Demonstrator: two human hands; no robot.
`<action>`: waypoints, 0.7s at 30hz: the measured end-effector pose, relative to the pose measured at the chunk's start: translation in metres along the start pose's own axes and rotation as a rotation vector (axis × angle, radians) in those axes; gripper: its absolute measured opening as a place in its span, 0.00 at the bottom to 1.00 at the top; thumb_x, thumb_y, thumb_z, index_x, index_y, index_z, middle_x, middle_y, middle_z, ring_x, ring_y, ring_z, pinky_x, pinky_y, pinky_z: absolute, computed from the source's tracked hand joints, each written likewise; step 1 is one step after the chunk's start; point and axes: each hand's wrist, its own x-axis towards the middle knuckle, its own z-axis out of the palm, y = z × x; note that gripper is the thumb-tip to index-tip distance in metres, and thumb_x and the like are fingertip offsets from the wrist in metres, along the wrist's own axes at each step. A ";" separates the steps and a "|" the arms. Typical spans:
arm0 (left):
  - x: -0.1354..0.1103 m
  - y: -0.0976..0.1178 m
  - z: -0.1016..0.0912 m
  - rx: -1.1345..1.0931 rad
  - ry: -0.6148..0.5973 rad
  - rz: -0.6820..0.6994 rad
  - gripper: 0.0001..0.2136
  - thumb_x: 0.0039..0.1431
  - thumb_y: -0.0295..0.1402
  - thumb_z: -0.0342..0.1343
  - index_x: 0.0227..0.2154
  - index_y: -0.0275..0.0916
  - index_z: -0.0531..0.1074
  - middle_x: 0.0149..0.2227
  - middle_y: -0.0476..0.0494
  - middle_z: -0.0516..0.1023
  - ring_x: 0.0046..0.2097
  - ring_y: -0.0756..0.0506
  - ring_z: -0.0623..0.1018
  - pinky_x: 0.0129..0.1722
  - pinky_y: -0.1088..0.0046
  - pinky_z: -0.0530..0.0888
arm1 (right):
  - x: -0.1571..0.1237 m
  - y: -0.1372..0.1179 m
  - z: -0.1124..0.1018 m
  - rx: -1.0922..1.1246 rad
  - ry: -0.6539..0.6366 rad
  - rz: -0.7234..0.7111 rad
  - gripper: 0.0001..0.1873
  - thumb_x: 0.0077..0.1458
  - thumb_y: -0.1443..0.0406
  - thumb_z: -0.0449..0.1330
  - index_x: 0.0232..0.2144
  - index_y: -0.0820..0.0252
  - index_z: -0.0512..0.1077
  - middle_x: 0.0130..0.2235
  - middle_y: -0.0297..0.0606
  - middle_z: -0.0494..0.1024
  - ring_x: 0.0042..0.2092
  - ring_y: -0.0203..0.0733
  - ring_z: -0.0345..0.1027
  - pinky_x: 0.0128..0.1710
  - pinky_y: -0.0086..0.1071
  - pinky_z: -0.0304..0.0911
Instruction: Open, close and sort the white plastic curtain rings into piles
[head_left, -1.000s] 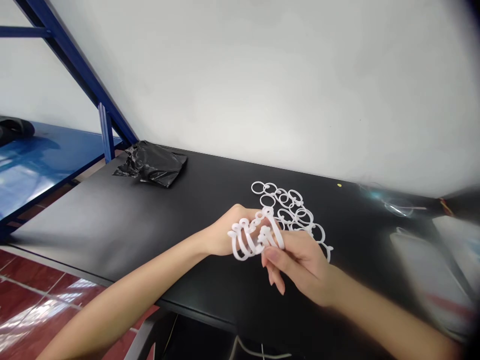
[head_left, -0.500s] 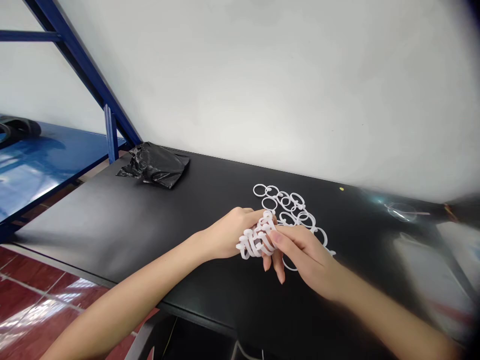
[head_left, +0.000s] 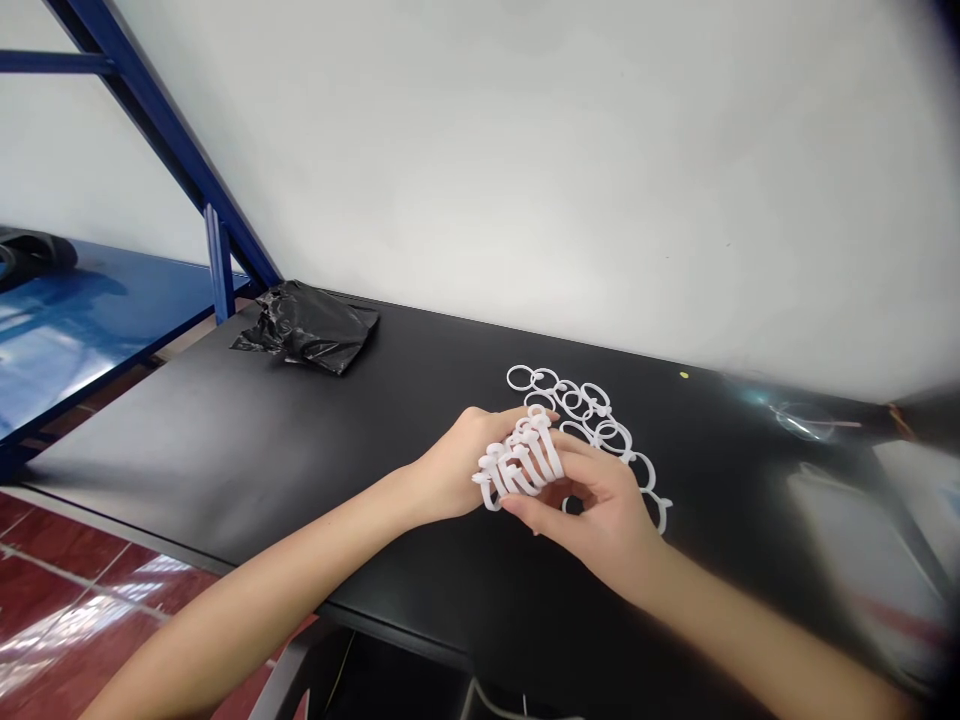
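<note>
Over the black table (head_left: pixel 322 430), the person's left hand (head_left: pixel 459 465) and right hand (head_left: pixel 609 505) are clasping a bunch of white rings (head_left: pixel 529 457), which are looking light, smooth and fairly stiff, probably suiting a pinch across the bands, near loose rings (head_left: pixel 607 411).

Crumpled black plastic bag (head_left: pixel 311 330) on the far left part of the black tabletop (head_left: pixel 360 400); pale wall (head_left: pixel 487 180) behind; at left, blue frame (head_left: pixel 219 265), glossy blue surface (head_left: pixel 131 310) and red floor tiles (head_left: pixel 41 585).
</note>
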 end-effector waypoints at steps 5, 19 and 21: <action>0.001 -0.001 0.001 0.016 -0.059 0.007 0.09 0.51 0.27 0.54 0.37 0.34 0.72 0.24 0.53 0.73 0.25 0.53 0.70 0.25 0.80 0.68 | -0.002 0.000 0.004 0.208 -0.121 0.221 0.09 0.54 0.60 0.65 0.33 0.61 0.77 0.26 0.36 0.78 0.28 0.38 0.74 0.24 0.28 0.70; 0.000 -0.004 -0.003 0.363 0.107 0.028 0.12 0.53 0.26 0.53 0.41 0.37 0.72 0.25 0.51 0.76 0.26 0.50 0.72 0.28 0.76 0.66 | 0.006 -0.006 -0.011 0.314 -0.237 0.233 0.15 0.62 0.57 0.57 0.33 0.63 0.73 0.29 0.36 0.77 0.32 0.37 0.75 0.37 0.33 0.72; -0.001 -0.006 -0.004 0.535 0.232 0.073 0.06 0.52 0.27 0.53 0.33 0.37 0.71 0.21 0.51 0.73 0.24 0.49 0.69 0.27 0.75 0.64 | 0.006 -0.004 -0.011 0.309 -0.192 0.203 0.16 0.63 0.57 0.55 0.32 0.63 0.74 0.29 0.35 0.77 0.33 0.37 0.74 0.41 0.34 0.71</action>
